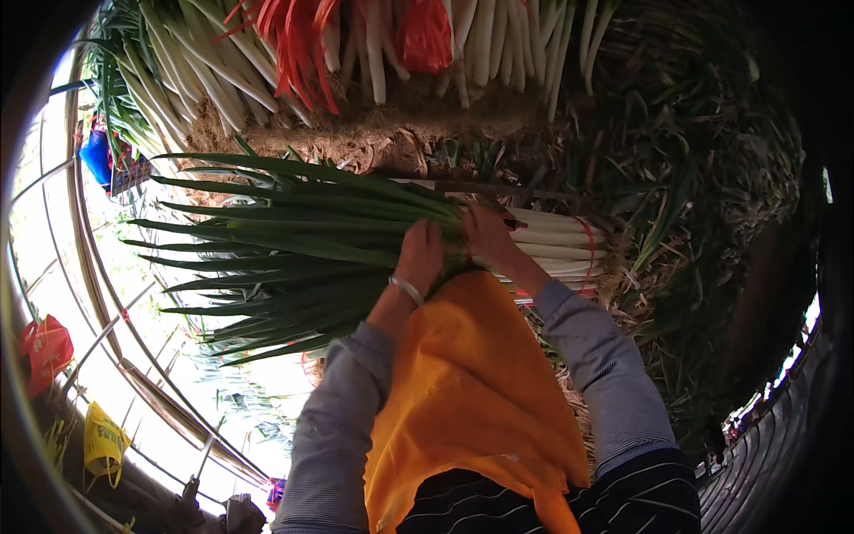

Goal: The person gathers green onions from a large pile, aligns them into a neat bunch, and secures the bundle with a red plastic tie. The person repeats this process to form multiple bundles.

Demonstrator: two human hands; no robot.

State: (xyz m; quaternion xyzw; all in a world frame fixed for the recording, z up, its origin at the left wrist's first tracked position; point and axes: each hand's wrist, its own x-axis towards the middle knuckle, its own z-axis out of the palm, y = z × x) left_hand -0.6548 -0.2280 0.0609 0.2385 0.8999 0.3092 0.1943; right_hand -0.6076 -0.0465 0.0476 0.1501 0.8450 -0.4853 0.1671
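Note:
In front of me lies a large bundle of Welsh onions [320, 233], its green leaves fanned to the left and its white stems [554, 250] pointing right. My left hand [423, 250] is curled over the leaf bases, with a pale bracelet at the wrist. Just right of it, my right hand [492, 233] grips the bundle where green turns white. Between the hands a red tie [468, 251] shows in part; whether my fingers pinch it is hidden. Another red tie [590, 247] circles the stems near the roots. A small dark object [514, 224] sits beside my right hand.
More Welsh onions [494, 47] stand along the far side, with red plastic strips [293, 40] and a red plastic bag [424, 37] on them. Loose leaves [694, 187] litter the right. My orange apron [467, 374] touches the bundle. A yellow bag [105, 440] hangs at lower left.

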